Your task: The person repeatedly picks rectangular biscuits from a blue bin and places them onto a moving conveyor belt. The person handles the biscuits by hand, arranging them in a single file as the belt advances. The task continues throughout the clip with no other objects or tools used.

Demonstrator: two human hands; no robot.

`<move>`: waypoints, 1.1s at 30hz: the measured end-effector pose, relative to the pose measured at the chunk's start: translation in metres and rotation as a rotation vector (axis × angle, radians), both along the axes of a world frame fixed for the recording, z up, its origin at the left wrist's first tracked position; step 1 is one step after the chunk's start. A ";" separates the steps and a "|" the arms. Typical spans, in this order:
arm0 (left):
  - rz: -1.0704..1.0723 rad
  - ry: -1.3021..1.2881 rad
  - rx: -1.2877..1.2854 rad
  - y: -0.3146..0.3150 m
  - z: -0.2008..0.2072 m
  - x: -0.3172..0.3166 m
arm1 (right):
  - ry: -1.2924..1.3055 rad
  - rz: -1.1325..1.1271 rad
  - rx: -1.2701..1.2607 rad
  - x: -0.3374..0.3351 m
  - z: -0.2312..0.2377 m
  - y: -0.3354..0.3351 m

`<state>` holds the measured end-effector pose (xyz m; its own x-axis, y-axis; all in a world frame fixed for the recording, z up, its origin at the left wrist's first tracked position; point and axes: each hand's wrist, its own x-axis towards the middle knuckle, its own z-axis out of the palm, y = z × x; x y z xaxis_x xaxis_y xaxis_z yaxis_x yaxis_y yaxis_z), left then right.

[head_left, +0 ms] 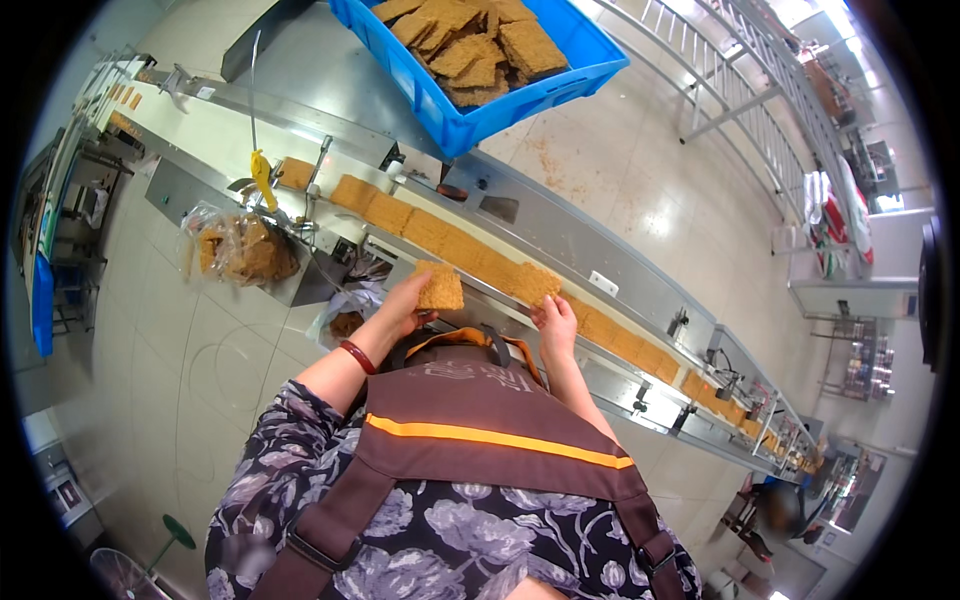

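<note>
Close to my body, my left hand [403,303] grips a golden-brown square slab [440,288] with a rough, crumbly face, just short of the conveyor. My right hand [556,322] has its thumb and fingers closed on the edge of a similar slab [533,284], which lies over or just above the row on the belt. From upper left to lower right runs that row of square slabs [430,232], set edge to edge along the conveyor [640,315]. I cannot tell whether the right-hand slab is lifted off the row.
Beyond the conveyor, a blue crate [465,130] holds a heap of broken slabs [475,50]. A clear plastic bag [245,250] of brown pieces sits left of the belt, near a yellow-handled tool [263,180]. Metal railings [740,90] stand at the upper right.
</note>
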<state>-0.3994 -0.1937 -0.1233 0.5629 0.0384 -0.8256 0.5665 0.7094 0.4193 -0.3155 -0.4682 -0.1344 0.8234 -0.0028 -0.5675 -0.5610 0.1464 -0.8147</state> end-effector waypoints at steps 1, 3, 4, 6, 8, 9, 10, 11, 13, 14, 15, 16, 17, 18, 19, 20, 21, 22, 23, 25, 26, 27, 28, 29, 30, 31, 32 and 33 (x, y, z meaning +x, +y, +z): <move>0.003 0.010 0.007 0.001 0.001 -0.001 | 0.004 -0.013 -0.016 0.000 0.000 -0.001; 0.006 -0.006 -0.005 0.000 -0.003 -0.005 | 0.013 -0.035 -0.046 0.002 0.000 -0.003; 0.010 -0.014 -0.009 -0.001 -0.005 -0.007 | 0.018 -0.032 -0.040 0.003 -0.001 -0.004; -0.012 -0.030 -0.026 -0.002 -0.013 -0.008 | 0.014 -0.025 -0.048 0.005 -0.002 -0.008; 0.002 -0.033 -0.025 -0.002 -0.007 -0.008 | 0.013 -0.005 -0.053 0.008 -0.005 -0.008; 0.002 -0.034 -0.030 -0.004 -0.007 -0.007 | 0.015 -0.008 -0.065 0.008 -0.004 -0.007; 0.016 -0.036 -0.028 -0.002 -0.007 -0.009 | 0.008 -0.027 -0.066 0.009 -0.001 -0.002; 0.031 -0.037 -0.026 0.000 -0.007 -0.011 | 0.002 -0.047 -0.068 0.009 -0.001 -0.001; 0.071 -0.028 -0.034 0.001 -0.004 -0.011 | 0.008 -0.022 -0.049 0.011 -0.005 -0.004; 0.087 -0.049 -0.054 0.003 0.000 -0.011 | 0.011 -0.020 -0.031 0.013 -0.007 -0.006; 0.103 -0.069 -0.074 0.005 0.006 -0.011 | 0.016 -0.019 -0.014 0.014 -0.010 -0.007; 0.115 -0.091 -0.099 0.006 0.009 -0.012 | 0.011 -0.031 0.022 0.015 -0.010 -0.007; 0.151 -0.089 -0.096 0.009 0.009 -0.015 | 0.023 -0.026 0.016 0.017 -0.013 -0.005; 0.177 -0.091 -0.099 0.009 0.009 -0.014 | 0.031 -0.030 0.003 0.018 -0.009 -0.004; 0.202 -0.092 -0.103 0.010 0.008 -0.016 | 0.039 -0.035 -0.009 0.020 -0.008 -0.003; 0.218 -0.083 -0.090 0.014 0.009 -0.020 | 0.055 -0.026 0.008 0.021 -0.011 -0.001; 0.226 -0.078 -0.083 0.015 0.012 -0.021 | 0.053 -0.013 0.021 0.022 -0.013 -0.001; 0.233 -0.072 -0.077 0.016 0.014 -0.022 | 0.050 0.000 0.034 0.023 -0.015 0.000; 0.239 -0.066 -0.071 0.018 0.015 -0.023 | 0.048 0.012 0.046 0.024 -0.018 0.001; 0.262 -0.041 -0.074 0.021 0.005 -0.028 | 0.073 0.052 0.042 0.026 -0.014 0.012; 0.268 -0.029 -0.080 0.023 -0.002 -0.031 | 0.085 0.067 0.036 0.026 -0.013 0.021; 0.280 -0.030 -0.087 0.024 -0.005 -0.033 | 0.091 0.097 0.045 0.028 -0.017 0.027; 0.283 -0.031 -0.098 0.027 -0.008 -0.035 | 0.096 0.120 0.052 0.029 -0.023 0.035; 0.287 -0.031 -0.109 0.029 -0.012 -0.037 | 0.113 0.152 0.029 0.030 -0.023 0.049; 0.314 -0.045 -0.126 0.031 -0.014 -0.040 | 0.123 0.189 0.055 0.031 -0.023 0.063; 0.338 -0.057 -0.141 0.033 -0.015 -0.042 | 0.131 0.237 0.061 0.033 -0.021 0.078; 0.351 -0.059 -0.146 0.035 -0.009 -0.041 | 0.135 0.274 0.013 0.034 -0.014 0.096; 0.348 -0.069 -0.144 0.035 -0.005 -0.040 | 0.113 0.333 -0.008 0.037 -0.012 0.110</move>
<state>-0.4397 -0.1586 -0.1283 0.5912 0.1233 -0.7970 0.2551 0.9090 0.3298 -0.2786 -0.3582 -0.1463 0.7119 0.2507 -0.6560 -0.6635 -0.0659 -0.7452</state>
